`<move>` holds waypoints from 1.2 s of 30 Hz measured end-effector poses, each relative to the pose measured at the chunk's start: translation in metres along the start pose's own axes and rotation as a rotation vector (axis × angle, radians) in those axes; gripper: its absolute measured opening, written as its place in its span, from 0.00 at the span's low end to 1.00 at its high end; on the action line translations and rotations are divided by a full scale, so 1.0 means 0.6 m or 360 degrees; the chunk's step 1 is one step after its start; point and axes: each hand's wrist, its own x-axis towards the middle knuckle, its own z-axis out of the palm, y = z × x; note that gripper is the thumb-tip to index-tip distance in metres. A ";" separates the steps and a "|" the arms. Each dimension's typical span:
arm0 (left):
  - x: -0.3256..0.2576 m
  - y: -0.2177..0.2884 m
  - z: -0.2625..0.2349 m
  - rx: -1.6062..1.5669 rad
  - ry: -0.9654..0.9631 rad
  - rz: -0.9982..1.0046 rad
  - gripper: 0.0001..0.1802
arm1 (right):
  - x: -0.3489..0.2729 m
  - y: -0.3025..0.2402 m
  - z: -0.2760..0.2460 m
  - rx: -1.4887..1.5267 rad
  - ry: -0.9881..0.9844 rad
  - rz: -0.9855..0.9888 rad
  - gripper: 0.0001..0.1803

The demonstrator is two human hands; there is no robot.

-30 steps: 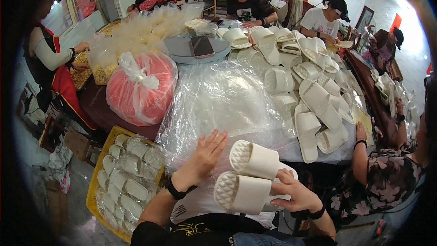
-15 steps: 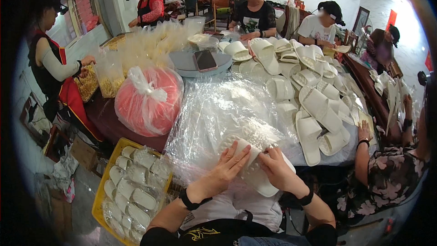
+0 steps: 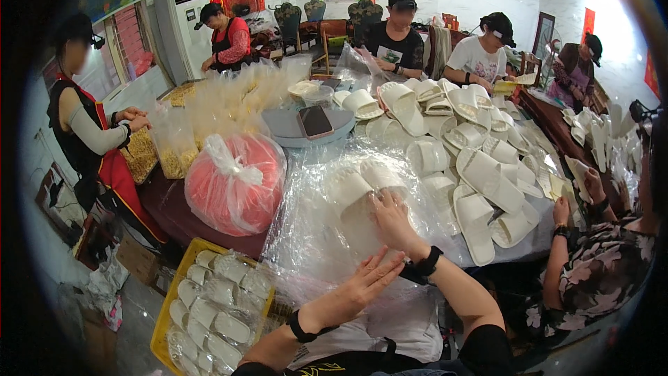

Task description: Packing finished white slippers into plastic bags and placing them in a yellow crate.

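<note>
A pair of white slippers (image 3: 351, 191) lies side by side on a stack of clear plastic bags (image 3: 299, 198) at the table's near edge. Their lower part is blurred by shiny film, and I cannot tell whether they are inside a bag. My right hand (image 3: 396, 223) reaches across from the right, its bent fingers gripping the slippers near the straps; the fingertips are partly hidden. Nearer to me, my left hand (image 3: 358, 287) hovers above the bags' front edge with its fingers stretched out, holding nothing.
A large heap of white slippers (image 3: 487, 160) lies to the right. Behind the bags are a grey-blue scale (image 3: 278, 132) with a phone (image 3: 314, 122) and a pink-filled bag (image 3: 236, 188). A yellow crate (image 3: 161, 327) of wrapped slippers stands lower left. Several people work around the tables.
The slippers have moved from above my lap forward onto the bags, with my right hand following. My left hand has let go and drawn back toward me. The whole view has shifted slightly.
</note>
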 end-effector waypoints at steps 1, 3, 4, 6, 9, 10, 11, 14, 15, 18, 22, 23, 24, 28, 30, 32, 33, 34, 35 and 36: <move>-0.002 0.000 0.002 0.0009 -0.0006 -0.0001 0.47 | 0.010 -0.002 0.002 0.0002 -0.0008 0.0011 0.26; -0.013 0.004 0.005 0.0038 -0.0007 -0.0053 0.47 | 0.020 0.017 0.024 0.0283 0.0008 0.0033 0.27; -0.017 0.001 0.010 0.0037 -0.0018 -0.0041 0.47 | 0.022 0.037 0.035 0.0538 0.0027 0.0073 0.29; -0.022 -0.007 0.015 0.0192 -0.0235 -0.0054 0.45 | 0.027 0.060 0.065 0.0272 -0.0014 -0.0030 0.29; -0.031 -0.007 0.012 -0.0140 -0.0040 -0.0036 0.44 | 0.014 0.082 0.079 -0.0022 -0.0075 -0.0172 0.30; -0.037 -0.011 0.009 -0.0149 -0.0040 -0.0050 0.44 | 0.004 0.071 0.068 -0.0050 -0.0083 -0.0207 0.30; -0.040 -0.019 0.006 -0.0063 0.0147 -0.0031 0.44 | -0.011 0.061 0.055 -0.0044 -0.0097 -0.0202 0.30; -0.039 -0.028 -0.010 0.0192 0.0284 -0.0100 0.45 | -0.081 0.011 -0.038 0.0186 -0.0340 0.0013 0.30; -0.040 -0.032 -0.013 0.0387 0.0242 -0.0206 0.44 | -0.110 0.003 -0.065 0.0089 -0.0316 -0.0106 0.28; -0.056 -0.054 -0.010 0.0560 0.0002 -0.0355 0.43 | -0.170 0.014 -0.152 0.0197 -0.0462 -0.0048 0.21; -0.063 -0.056 -0.009 0.0510 -0.0136 -0.0394 0.40 | -0.225 0.044 -0.245 0.1261 -0.0097 0.0441 0.14; -0.065 -0.064 -0.003 0.0480 -0.0088 -0.0397 0.37 | -0.230 0.080 -0.254 0.0990 0.0021 0.0333 0.18; -0.069 -0.069 0.000 0.0461 -0.0045 -0.0416 0.35 | -0.220 0.092 -0.254 0.0665 0.0169 0.0257 0.21; -0.075 -0.078 -0.005 0.0433 0.0012 -0.0409 0.26 | -0.195 0.110 -0.236 -0.0621 -0.0086 -0.0186 0.35; -0.084 -0.082 -0.006 0.0416 0.0134 -0.0381 0.20 | -0.202 0.111 -0.218 -0.0668 -0.0340 -0.0236 0.37; -0.089 -0.082 -0.019 0.0389 0.0156 -0.0407 0.18 | -0.211 0.123 -0.198 -0.0716 -0.0641 -0.0311 0.38; -0.093 -0.080 -0.025 0.0357 0.0185 -0.0430 0.17 | -0.212 0.122 -0.197 -0.0701 -0.0644 -0.0316 0.38; -0.099 -0.081 -0.031 0.0360 0.0178 -0.0443 0.17 | -0.211 0.120 -0.201 -0.0494 -0.0703 -0.0274 0.37; -0.104 -0.083 -0.035 0.0293 0.0194 -0.0469 0.16 | -0.209 0.120 -0.202 -0.0287 -0.0760 -0.0229 0.35; -0.108 -0.084 -0.038 0.0224 0.0211 -0.0495 0.15 | -0.208 0.122 -0.202 -0.0275 -0.0763 -0.0230 0.35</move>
